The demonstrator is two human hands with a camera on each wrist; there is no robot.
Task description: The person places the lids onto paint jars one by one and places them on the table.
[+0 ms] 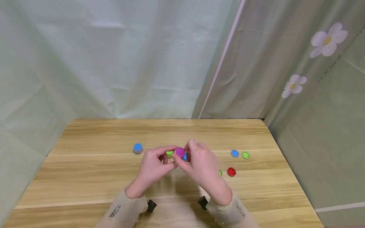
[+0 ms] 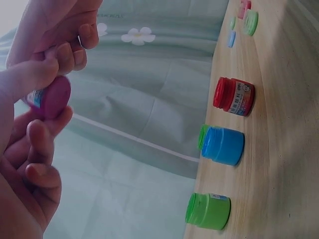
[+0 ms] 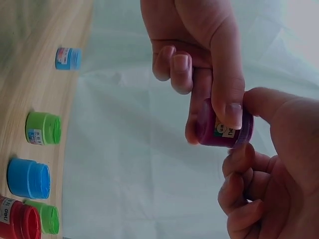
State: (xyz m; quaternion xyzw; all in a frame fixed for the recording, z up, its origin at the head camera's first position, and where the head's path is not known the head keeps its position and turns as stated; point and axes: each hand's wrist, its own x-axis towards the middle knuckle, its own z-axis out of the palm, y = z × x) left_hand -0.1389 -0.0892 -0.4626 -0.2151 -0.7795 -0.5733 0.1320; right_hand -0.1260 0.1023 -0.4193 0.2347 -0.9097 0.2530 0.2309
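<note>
Purple jar (image 3: 215, 135) hangs above the middle of the desk (image 1: 94, 180), gripped by the left hand (image 1: 152, 165) at its body while the right hand (image 1: 202, 164) pinches its purple lid (image 1: 179, 152). Twisting likely goes best with the body steady, the mouth upward and the grip gentle. Below stand an uncapped red jar (image 2: 239, 97), blue jar (image 2: 225, 146) and two green jars (image 2: 212, 211); one capped blue jar (image 1: 138, 148) sits nearer the left edge, loose lids (image 1: 234, 153) nearer the right.
</note>
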